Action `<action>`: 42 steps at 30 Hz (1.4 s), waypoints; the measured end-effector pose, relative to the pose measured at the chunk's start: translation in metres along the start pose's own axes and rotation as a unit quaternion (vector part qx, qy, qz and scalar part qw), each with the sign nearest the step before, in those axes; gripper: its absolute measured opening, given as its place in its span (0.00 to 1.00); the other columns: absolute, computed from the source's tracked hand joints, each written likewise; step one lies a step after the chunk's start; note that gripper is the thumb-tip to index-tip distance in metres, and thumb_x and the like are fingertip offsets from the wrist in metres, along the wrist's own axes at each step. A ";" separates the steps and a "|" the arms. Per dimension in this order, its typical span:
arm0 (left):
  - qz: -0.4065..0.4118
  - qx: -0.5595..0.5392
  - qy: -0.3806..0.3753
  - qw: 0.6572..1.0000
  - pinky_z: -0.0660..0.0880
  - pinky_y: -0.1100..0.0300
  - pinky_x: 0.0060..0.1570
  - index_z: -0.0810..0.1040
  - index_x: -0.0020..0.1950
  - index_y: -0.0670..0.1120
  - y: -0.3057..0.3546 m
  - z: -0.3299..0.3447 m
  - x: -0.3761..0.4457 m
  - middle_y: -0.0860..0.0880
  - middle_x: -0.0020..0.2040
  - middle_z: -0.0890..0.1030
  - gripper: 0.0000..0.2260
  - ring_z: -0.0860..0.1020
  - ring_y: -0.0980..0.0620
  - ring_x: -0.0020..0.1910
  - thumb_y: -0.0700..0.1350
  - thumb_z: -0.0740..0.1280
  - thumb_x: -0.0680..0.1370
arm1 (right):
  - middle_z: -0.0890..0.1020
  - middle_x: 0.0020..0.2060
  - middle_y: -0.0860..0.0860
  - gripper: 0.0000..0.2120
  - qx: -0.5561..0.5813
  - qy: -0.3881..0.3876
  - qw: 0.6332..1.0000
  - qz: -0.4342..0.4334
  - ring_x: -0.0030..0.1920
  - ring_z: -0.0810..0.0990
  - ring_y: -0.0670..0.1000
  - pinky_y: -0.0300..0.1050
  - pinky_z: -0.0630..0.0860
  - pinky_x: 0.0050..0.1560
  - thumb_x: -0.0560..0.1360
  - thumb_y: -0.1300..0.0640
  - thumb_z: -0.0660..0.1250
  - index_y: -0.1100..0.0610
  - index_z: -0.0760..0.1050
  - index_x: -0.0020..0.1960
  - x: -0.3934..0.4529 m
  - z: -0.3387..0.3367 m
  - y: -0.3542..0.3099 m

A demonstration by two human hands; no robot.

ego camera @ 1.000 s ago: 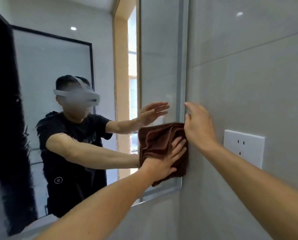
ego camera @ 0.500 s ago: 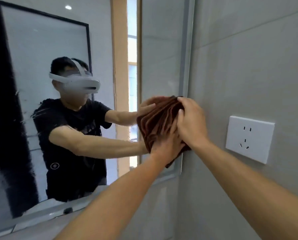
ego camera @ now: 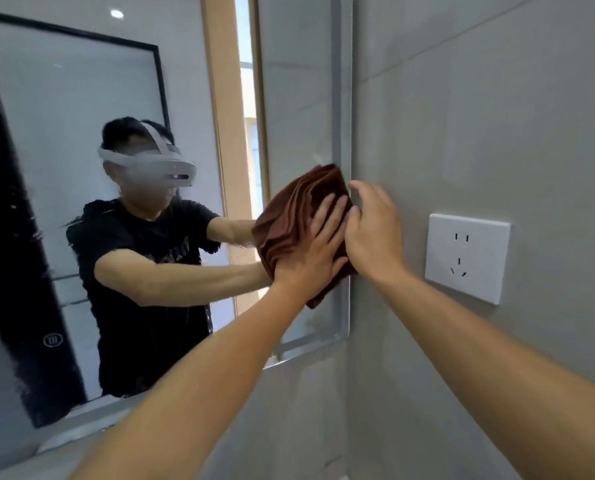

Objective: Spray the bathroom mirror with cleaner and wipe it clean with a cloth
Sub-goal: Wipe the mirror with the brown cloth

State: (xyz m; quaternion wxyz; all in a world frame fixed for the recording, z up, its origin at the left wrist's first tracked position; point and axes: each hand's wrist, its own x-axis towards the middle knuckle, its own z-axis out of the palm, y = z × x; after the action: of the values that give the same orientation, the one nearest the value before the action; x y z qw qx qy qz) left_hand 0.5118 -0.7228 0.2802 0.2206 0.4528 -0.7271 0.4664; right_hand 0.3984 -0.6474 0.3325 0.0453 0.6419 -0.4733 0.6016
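Note:
A folded brown cloth [ego camera: 289, 223] lies flat against the right part of the bathroom mirror [ego camera: 296, 98], close to its frosted right edge. My left hand [ego camera: 315, 251] presses on the cloth with fingers spread and straight. My right hand [ego camera: 374, 230] sits at the cloth's right side next to the mirror's edge, thumb up and fingers curved onto the cloth; whether it pinches the cloth is hidden. No spray bottle is in view.
A white wall socket [ego camera: 467, 256] is mounted on the grey tiled side wall to the right of my hands. The mirror reflects a person in a black shirt and a headset, a dark-framed panel and a wooden door frame. The mirror's lower edge [ego camera: 289, 355] runs below my left forearm.
A second ago my right hand was off the cloth on the wall; it came onto the cloth. Both hands and cloth slid up the mirror's right edge, and the cloth tilted.

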 end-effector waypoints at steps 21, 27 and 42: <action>-0.041 0.092 0.011 0.995 0.39 0.40 0.77 0.54 0.81 0.48 -0.147 -0.109 -0.065 0.44 0.82 0.52 0.35 0.49 0.42 0.81 0.64 0.58 0.79 | 0.77 0.61 0.53 0.21 0.119 0.040 0.990 -0.064 0.60 0.76 0.50 0.39 0.70 0.62 0.75 0.70 0.56 0.58 0.76 0.64 -0.027 0.036 -0.085; -0.091 0.075 0.010 0.993 0.40 0.38 0.77 0.55 0.81 0.48 -0.081 -0.051 -0.143 0.44 0.82 0.52 0.37 0.47 0.42 0.81 0.63 0.62 0.78 | 0.76 0.62 0.49 0.19 0.118 0.020 0.989 -0.083 0.61 0.74 0.46 0.30 0.65 0.61 0.78 0.68 0.57 0.56 0.75 0.65 -0.041 0.042 -0.091; 0.003 0.157 -0.010 0.988 0.46 0.36 0.76 0.58 0.80 0.52 -0.227 -0.156 -0.118 0.46 0.81 0.56 0.35 0.53 0.43 0.80 0.68 0.58 0.78 | 0.74 0.67 0.48 0.20 0.123 -0.012 0.987 -0.106 0.66 0.72 0.46 0.26 0.58 0.60 0.79 0.65 0.56 0.54 0.71 0.69 -0.029 0.057 -0.116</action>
State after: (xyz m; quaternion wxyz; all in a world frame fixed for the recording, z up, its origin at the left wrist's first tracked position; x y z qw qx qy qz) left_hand 0.7500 -0.5671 0.3742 0.1381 0.4848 -0.6484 0.5705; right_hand 0.5215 -0.6039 0.3530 0.0234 0.6963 -0.3254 0.6393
